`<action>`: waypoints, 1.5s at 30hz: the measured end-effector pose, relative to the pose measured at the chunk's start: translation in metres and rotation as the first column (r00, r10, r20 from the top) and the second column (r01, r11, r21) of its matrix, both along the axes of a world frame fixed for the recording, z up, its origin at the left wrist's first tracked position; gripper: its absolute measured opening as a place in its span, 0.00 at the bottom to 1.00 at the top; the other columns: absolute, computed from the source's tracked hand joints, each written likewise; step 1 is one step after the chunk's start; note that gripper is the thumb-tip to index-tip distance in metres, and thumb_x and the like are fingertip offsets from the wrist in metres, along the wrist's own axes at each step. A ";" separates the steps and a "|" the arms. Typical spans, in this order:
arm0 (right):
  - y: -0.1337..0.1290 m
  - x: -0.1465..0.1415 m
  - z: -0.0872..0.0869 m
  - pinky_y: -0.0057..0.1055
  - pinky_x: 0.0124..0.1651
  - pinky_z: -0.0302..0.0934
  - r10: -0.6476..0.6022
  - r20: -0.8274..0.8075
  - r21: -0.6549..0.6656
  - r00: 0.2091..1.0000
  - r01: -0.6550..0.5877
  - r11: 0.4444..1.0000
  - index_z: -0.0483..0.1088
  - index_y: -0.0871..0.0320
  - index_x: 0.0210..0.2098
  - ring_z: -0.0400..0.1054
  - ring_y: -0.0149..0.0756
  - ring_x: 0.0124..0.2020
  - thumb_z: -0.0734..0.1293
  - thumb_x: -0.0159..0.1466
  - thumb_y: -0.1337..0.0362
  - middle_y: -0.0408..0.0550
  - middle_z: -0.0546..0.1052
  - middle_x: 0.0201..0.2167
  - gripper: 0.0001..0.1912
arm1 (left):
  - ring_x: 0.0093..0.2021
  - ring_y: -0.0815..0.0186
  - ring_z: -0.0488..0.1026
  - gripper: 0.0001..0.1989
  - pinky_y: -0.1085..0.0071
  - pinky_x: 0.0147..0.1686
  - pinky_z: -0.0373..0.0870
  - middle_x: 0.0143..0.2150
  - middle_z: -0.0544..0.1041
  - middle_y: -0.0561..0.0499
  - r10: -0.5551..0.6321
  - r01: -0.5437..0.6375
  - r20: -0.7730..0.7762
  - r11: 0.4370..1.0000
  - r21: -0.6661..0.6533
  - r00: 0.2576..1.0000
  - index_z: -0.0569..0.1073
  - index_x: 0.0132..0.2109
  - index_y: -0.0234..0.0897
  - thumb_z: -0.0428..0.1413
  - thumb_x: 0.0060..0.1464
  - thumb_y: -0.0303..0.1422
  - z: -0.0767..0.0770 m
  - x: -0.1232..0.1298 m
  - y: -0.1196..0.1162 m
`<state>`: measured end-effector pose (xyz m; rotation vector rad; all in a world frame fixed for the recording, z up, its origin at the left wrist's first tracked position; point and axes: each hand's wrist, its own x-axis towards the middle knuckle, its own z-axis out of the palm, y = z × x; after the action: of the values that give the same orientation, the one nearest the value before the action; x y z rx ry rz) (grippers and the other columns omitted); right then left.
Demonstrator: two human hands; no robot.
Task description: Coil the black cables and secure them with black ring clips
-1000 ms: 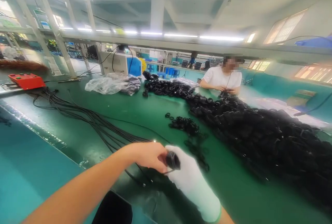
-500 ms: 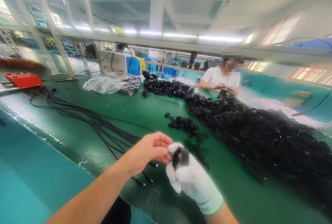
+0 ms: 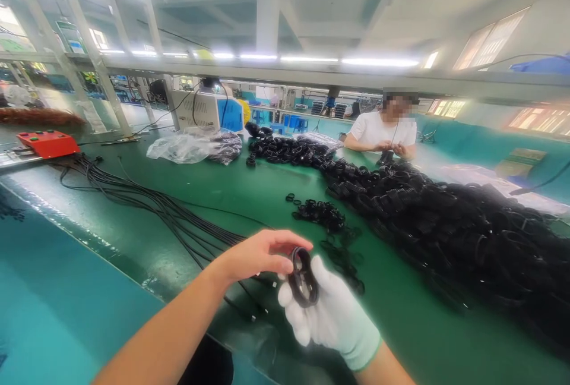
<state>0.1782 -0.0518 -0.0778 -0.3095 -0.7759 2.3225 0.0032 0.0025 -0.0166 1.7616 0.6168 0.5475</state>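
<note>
A small coiled black cable (image 3: 306, 300), wound into an oval loop, is between my two hands with its opening turned toward me. My bare left hand (image 3: 263, 253) grips its upper left edge between thumb and fingers. My right hand (image 3: 336, 308), in a white glove, cradles the coil from below and the right, fingers curled against it and thumb raised beside it. Something pale shows inside the loop, too small to name. Beneath my left hand lies a bundle of long black cables (image 3: 178, 218), with small connector ends near my hands.
A long heap of black coiled cables (image 3: 445, 224) covers the table's right side. Several small black rings (image 3: 318, 212) lie nearer. Clear plastic bags (image 3: 187, 146), a red control box (image 3: 48, 144) and a blue-and-white machine (image 3: 207, 110) stand leftward. A co-worker (image 3: 378, 129) sits opposite.
The coil has turned so its oval opening faces me. My left hand has moved right and now takes its upper edge, while the gloved fingers have loosened and spread somewhat.
</note>
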 end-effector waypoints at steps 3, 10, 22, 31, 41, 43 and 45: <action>0.002 0.001 0.004 0.33 0.34 0.68 -0.207 0.195 0.190 0.959 0.170 0.967 0.66 0.63 0.46 0.70 0.37 0.36 0.65 0.59 0.52 0.53 0.71 0.39 0.23 | 0.44 0.61 0.70 0.17 0.69 0.43 0.66 0.45 0.74 0.50 0.147 -0.137 -0.110 0.986 0.091 0.983 0.74 0.46 0.40 0.58 0.47 0.35 -0.001 0.004 -0.002; 0.002 0.007 0.015 0.48 0.48 0.63 -0.314 0.277 0.312 0.908 0.224 0.923 0.57 0.57 0.53 0.70 0.42 0.43 0.69 0.57 0.66 0.52 0.68 0.44 0.27 | 0.26 0.71 0.63 0.08 0.76 0.25 0.59 0.27 0.69 0.55 0.471 -0.477 -0.120 0.879 -0.021 0.874 0.72 0.33 0.36 0.51 0.53 0.36 -0.007 0.014 -0.034; -0.003 0.000 0.011 0.48 0.48 0.65 -0.301 0.272 0.271 0.914 0.227 0.935 0.63 0.60 0.48 0.68 0.42 0.45 0.70 0.55 0.67 0.53 0.68 0.46 0.22 | 0.23 0.72 0.62 0.06 0.76 0.25 0.61 0.22 0.65 0.56 0.407 -0.412 -0.070 0.888 -0.204 0.911 0.65 0.28 0.35 0.50 0.52 0.31 -0.025 0.017 -0.040; -0.006 -0.007 0.016 0.46 0.44 0.67 -0.277 0.319 0.287 0.906 0.186 0.940 0.65 0.59 0.49 0.69 0.44 0.44 0.71 0.50 0.73 0.51 0.70 0.44 0.27 | 0.37 0.69 0.70 0.19 0.73 0.39 0.67 0.37 0.71 0.52 0.610 -0.502 -0.015 0.667 0.551 0.793 0.74 0.40 0.40 0.46 0.48 0.17 -0.033 0.018 -0.048; 0.000 0.010 0.002 0.35 0.40 0.66 -0.172 0.024 0.068 0.985 0.170 0.983 0.68 0.59 0.46 0.71 0.36 0.37 0.68 0.57 0.57 0.51 0.73 0.41 0.19 | 0.32 0.67 0.71 0.10 0.73 0.32 0.67 0.36 0.76 0.54 0.614 -0.542 -0.082 0.745 0.389 0.785 0.76 0.40 0.41 0.56 0.49 0.30 -0.010 0.024 -0.031; 0.002 0.015 0.001 0.35 0.38 0.67 -0.172 -0.042 0.035 0.984 0.173 0.984 0.67 0.59 0.48 0.71 0.35 0.37 0.66 0.58 0.53 0.51 0.72 0.43 0.23 | 0.32 0.66 0.71 0.11 0.72 0.32 0.67 0.36 0.76 0.53 0.627 -0.569 -0.094 0.752 0.333 0.773 0.75 0.41 0.41 0.56 0.50 0.38 0.001 0.016 -0.029; 0.003 0.019 0.005 0.37 0.38 0.67 -0.190 -0.020 0.053 0.982 0.190 0.980 0.64 0.61 0.51 0.70 0.34 0.35 0.66 0.57 0.53 0.52 0.71 0.44 0.26 | 0.35 0.65 0.72 0.12 0.71 0.35 0.67 0.37 0.77 0.52 0.668 -0.610 -0.113 0.725 0.319 0.735 0.74 0.40 0.39 0.53 0.53 0.41 0.005 0.007 -0.026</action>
<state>0.1973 -0.0489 -0.0728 -0.3276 -0.7667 2.1191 0.0103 -0.0237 -0.0121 1.8453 1.4065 0.9536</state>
